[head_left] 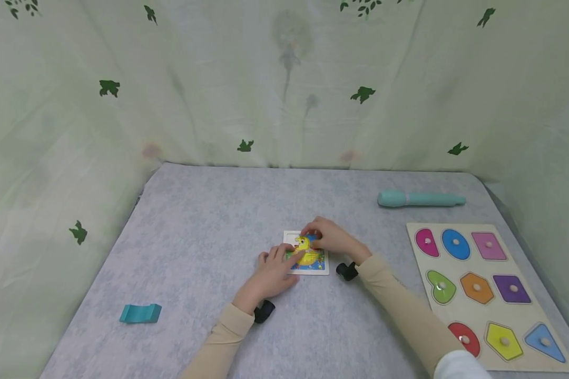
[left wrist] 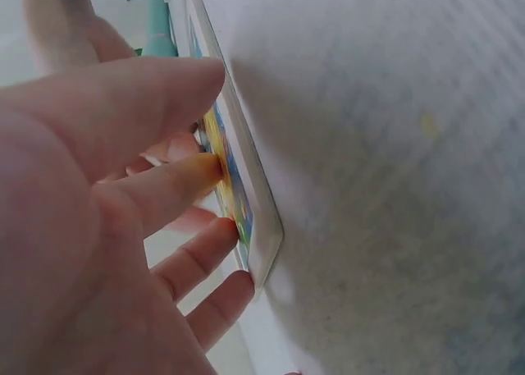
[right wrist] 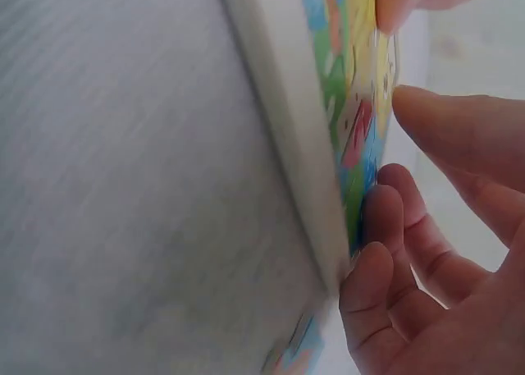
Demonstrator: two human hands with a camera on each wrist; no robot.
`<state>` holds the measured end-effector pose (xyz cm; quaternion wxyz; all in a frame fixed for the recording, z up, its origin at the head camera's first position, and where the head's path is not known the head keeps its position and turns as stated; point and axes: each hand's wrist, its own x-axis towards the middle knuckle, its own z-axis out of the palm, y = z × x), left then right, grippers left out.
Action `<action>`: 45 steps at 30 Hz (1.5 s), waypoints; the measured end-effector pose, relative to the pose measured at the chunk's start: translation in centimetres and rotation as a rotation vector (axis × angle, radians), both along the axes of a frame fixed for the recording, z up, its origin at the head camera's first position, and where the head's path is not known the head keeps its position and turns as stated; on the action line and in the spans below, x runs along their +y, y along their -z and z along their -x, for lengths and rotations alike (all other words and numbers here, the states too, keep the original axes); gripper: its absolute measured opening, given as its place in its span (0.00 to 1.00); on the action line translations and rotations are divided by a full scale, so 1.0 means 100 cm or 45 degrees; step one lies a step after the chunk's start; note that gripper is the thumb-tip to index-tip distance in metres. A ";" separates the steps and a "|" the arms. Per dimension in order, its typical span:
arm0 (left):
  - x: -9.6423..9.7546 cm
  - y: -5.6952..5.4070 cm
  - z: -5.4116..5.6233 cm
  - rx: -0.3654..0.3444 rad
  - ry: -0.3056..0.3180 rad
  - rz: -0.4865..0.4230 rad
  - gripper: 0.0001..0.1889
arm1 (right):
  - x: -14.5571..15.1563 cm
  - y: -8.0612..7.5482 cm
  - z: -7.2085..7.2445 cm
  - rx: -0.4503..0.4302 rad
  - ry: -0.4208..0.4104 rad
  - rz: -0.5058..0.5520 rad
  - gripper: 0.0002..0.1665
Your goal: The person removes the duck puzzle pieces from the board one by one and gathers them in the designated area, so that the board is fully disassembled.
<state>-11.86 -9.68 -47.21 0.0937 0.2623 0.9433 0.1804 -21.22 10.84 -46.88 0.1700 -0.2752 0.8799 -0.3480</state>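
Note:
A small jigsaw puzzle (head_left: 308, 267) with a white frame and a yellow duck picture lies flat on the table. Its upper left part looks pale and bare. My left hand (head_left: 276, 271) rests at the lower left of the puzzle, fingers extended and their tips on the picture (left wrist: 232, 178). From the upper right, my right hand (head_left: 334, 237) reaches over the duck's head with bent fingers. In the right wrist view its fingertips (right wrist: 385, 211) touch the picture and frame edge, and no piece shows between them. A small blue and orange piece (right wrist: 302, 346) lies beyond the frame.
On the right lies a large wooden board (head_left: 455, 331) of coloured knobbed shapes. A teal cylindrical object (head_left: 422, 199) is at the back right. A teal block (head_left: 140, 313) with a curved top sits at the front left. Printed cloth (head_left: 208, 79) surrounds the table.

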 end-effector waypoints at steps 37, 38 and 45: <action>0.005 0.000 -0.005 0.053 -0.010 0.049 0.28 | -0.014 0.006 0.006 -0.007 0.033 0.103 0.15; 0.005 0.000 -0.005 0.052 -0.011 0.046 0.28 | -0.014 0.006 0.006 -0.014 0.027 0.104 0.15; 0.005 0.001 -0.005 0.055 -0.010 0.033 0.28 | -0.011 0.008 0.009 -0.023 0.095 0.172 0.14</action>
